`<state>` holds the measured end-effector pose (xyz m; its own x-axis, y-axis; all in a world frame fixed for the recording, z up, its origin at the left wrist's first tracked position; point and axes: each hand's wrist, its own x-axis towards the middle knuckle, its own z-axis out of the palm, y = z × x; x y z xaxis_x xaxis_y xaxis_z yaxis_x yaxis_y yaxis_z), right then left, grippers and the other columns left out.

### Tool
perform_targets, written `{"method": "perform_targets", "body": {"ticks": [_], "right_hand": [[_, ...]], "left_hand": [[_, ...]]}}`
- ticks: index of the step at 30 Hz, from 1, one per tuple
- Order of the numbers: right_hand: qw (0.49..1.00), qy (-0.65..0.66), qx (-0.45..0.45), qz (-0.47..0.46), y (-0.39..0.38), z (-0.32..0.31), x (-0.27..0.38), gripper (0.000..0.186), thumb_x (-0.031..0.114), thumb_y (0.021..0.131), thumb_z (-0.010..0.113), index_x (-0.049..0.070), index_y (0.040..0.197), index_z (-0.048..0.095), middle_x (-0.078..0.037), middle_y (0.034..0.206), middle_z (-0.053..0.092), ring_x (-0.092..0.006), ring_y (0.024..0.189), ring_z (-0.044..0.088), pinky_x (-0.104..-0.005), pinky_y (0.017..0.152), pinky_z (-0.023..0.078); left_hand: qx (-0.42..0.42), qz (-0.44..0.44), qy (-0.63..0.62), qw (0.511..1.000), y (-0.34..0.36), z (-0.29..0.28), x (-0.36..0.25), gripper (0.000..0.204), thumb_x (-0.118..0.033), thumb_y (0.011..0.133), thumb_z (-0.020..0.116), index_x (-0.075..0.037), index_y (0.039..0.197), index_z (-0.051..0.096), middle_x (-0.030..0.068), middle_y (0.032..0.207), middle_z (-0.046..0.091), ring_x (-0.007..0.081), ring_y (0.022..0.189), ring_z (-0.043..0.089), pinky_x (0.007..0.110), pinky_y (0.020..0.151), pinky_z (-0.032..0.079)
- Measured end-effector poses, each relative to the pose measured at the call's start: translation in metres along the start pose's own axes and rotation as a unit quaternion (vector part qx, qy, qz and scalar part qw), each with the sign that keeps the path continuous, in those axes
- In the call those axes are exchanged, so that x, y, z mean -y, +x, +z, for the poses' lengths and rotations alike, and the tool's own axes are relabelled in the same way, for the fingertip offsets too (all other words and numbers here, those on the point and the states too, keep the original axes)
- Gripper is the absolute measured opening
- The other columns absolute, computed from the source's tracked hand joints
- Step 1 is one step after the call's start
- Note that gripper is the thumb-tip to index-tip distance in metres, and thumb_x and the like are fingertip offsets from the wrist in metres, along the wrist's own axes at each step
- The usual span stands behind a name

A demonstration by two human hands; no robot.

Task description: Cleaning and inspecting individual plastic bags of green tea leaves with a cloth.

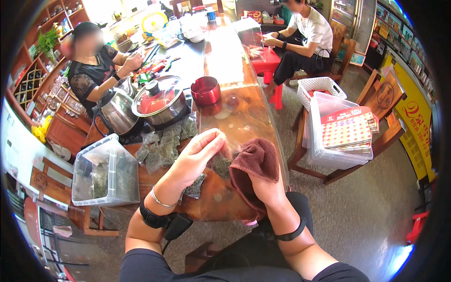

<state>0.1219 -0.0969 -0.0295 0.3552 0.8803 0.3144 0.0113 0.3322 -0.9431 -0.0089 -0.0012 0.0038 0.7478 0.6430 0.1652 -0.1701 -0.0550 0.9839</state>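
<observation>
My left hand (202, 152) is closed in a pinch above the near part of the wooden table. It appears to grip the upper edge of a clear plastic bag (220, 167) with dark green dried leaves inside; the exact grip is hard to see. To its right, my right hand (267, 190) is wrapped in and closed on a brown cloth (256, 157), which covers most of the fingers and hangs down toward the table's near edge. More filled clear bags (167, 145) lie in a pile beyond my left wrist, with another bag (194, 187) under it.
A clear plastic bin (107, 174) with bags stands left. Behind the pile are a kettle (117, 110), a lidded pot (159, 101) and a red bowl (206, 90). On a right-hand chair, a bin (312, 136) holds patterned cards (347, 134). Two people work at the far sides.
</observation>
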Motion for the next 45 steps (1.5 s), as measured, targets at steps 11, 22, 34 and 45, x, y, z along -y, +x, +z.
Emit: {"method": "perform_targets", "body": {"ticks": [11, 22, 34, 45], "right_hand": [[0.999, 0.008, -0.045, 0.018, -0.002, 0.002, 0.012, 0.02, 0.016, 0.078, 0.059, 0.001, 0.09, 0.054, -0.004, 0.083, 0.056, -0.0094, 0.076, 0.05, -0.0249, 0.066, 0.043], [0.997, 0.039, -0.066, -0.008, -0.002, 0.002, 0.004, 0.026, 0.012, 0.075, 0.062, 0.001, 0.096, 0.051, -0.005, 0.086, 0.056, -0.0121, 0.081, 0.052, -0.0261, 0.072, 0.043], [0.998, 0.029, -0.042, -0.033, -0.001, 0.002, 0.009, 0.028, 0.01, 0.076, 0.06, 0.001, 0.099, 0.049, -0.006, 0.09, 0.054, -0.013, 0.083, 0.05, -0.0268, 0.074, 0.042], [0.988, 0.134, -0.071, 0.022, -0.002, 0.001, -0.003, 0.029, 0.017, 0.082, 0.052, -0.001, 0.106, 0.046, -0.006, 0.096, 0.05, -0.0146, 0.089, 0.048, -0.0277, 0.08, 0.04]], "left_hand": [[0.081, -0.045, -0.015, 0.996, -0.004, 0.001, -0.007, 0.014, -0.01, 0.078, 0.061, -0.006, 0.085, 0.05, -0.0053, 0.077, 0.048, 0.0008, 0.071, 0.042, 0.016, 0.06, 0.035], [0.069, -0.085, -0.092, 0.99, -0.001, -0.002, 0.003, 0.006, -0.008, 0.083, 0.053, -0.008, 0.085, 0.047, -0.0056, 0.079, 0.046, 0.0012, 0.075, 0.04, 0.016, 0.066, 0.033], [0.009, -0.031, -0.118, 0.992, 0.002, -0.006, 0.008, 0.007, -0.006, 0.082, 0.054, -0.005, 0.087, 0.049, -0.001, 0.083, 0.051, 0.0042, 0.077, 0.049, 0.018, 0.069, 0.039], [-0.016, -0.007, -0.086, 0.996, 0.0, -0.005, 0.004, 0.016, -0.006, 0.078, 0.06, -0.006, 0.09, 0.05, -0.0017, 0.087, 0.049, 0.0053, 0.085, 0.047, 0.02, 0.075, 0.039]]}}
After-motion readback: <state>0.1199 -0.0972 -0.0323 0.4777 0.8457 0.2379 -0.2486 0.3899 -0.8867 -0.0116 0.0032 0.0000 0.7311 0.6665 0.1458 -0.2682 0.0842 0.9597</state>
